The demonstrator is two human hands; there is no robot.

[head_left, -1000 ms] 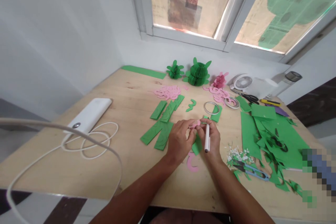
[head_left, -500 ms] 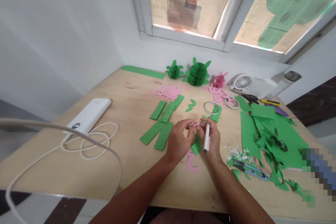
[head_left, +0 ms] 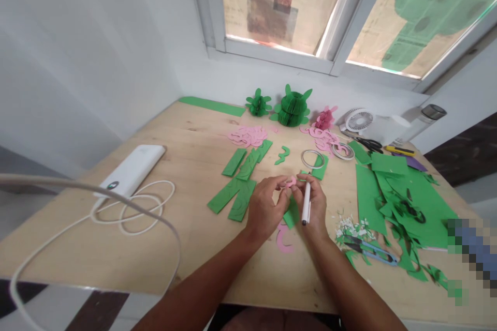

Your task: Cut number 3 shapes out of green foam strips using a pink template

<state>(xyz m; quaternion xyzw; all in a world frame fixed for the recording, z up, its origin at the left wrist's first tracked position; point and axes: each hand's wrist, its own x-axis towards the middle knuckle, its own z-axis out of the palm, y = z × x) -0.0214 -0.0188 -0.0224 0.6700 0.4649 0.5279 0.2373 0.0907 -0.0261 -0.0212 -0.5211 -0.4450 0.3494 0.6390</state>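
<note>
A small pink paper piece (head_left: pixel 291 182) is pinched between the fingertips of my left hand (head_left: pixel 267 207) and my right hand (head_left: pixel 313 204). A white marker (head_left: pixel 306 206) with a dark end also rests in my right hand, pointing down toward me. Beneath my hands lies a green paper strip (head_left: pixel 291 213), partly covered. Nearer to me is a curvy pink cutout (head_left: pixel 284 240). A curvy green cutout (head_left: pixel 282 155) lies beyond my hands, beside green strips (head_left: pixel 231 196) with drawn lines.
Green sheets and scraps (head_left: pixel 417 207), blue snips (head_left: pixel 370 249) and white bits lie right. Pink cutouts (head_left: pixel 248 136), tape rings (head_left: pixel 312 159), paper figures (head_left: pixel 294 108) and a fan (head_left: pixel 357 120) stand farther back. A white power bank (head_left: pixel 134 170) with a looped cable is left.
</note>
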